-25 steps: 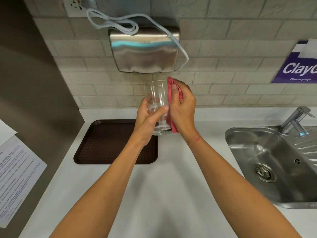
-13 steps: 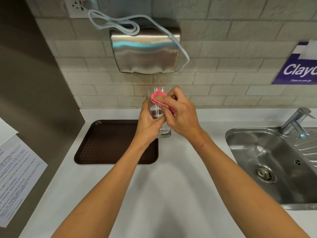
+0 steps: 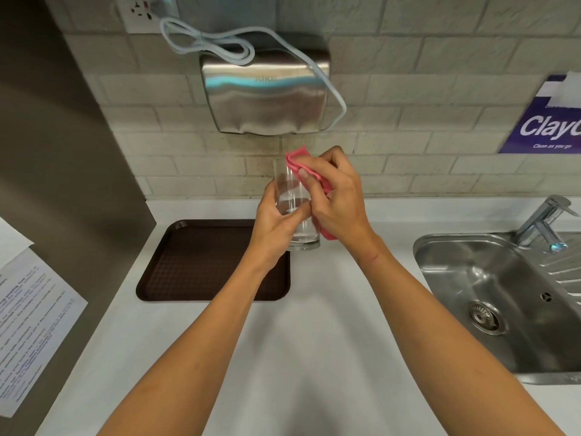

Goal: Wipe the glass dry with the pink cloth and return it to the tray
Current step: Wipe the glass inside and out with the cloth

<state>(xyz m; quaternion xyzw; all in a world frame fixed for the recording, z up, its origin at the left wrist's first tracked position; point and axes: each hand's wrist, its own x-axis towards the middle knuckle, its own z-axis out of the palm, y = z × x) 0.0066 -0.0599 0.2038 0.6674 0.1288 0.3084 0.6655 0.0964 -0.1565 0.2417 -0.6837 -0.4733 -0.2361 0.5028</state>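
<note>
A clear tall glass (image 3: 290,196) is held upright above the white counter, just right of the brown tray (image 3: 201,265). My left hand (image 3: 276,228) grips the glass around its lower half. My right hand (image 3: 336,196) holds the pink cloth (image 3: 298,160) pressed over the glass's rim and right side, thumb on the cloth near the rim. A bit of the cloth also shows below my right palm. The tray holds nothing.
A steel sink (image 3: 490,297) with a tap (image 3: 547,221) lies to the right. A metal hand dryer (image 3: 267,92) with a looped white cable hangs on the tiled wall just above the glass. Paper notices (image 3: 28,328) hang on the dark panel at left.
My right hand shifted the pink cloth from the glass's right side up over the rim. The glass dropped a little lower and stays in my left hand.
</note>
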